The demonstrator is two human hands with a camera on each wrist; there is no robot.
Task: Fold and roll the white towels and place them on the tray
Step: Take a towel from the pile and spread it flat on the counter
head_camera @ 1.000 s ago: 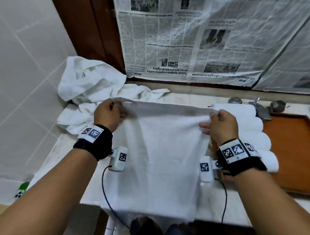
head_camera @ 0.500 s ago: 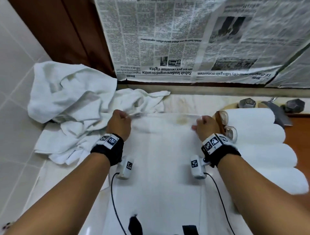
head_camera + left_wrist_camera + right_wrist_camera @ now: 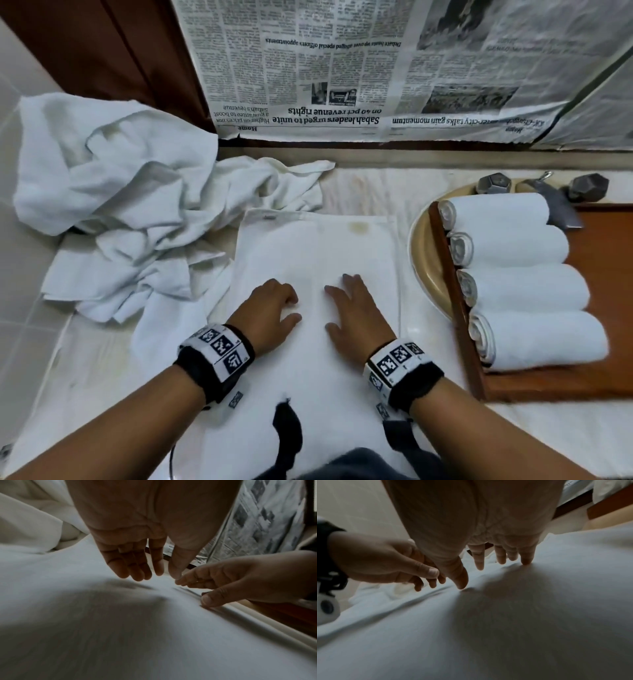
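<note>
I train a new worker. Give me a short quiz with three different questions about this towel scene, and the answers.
1. How many rolled towels lie on the wooden tray?
2. True or false: the left hand grips a corner of the flat towel.
3. Where is the pile of unfolded towels? A) left of the flat towel B) on the tray C) under the newspaper

Key: 1. Four. 2. False; both it and the right hand rest on the towel's middle, gripping nothing. 3. A.
</note>
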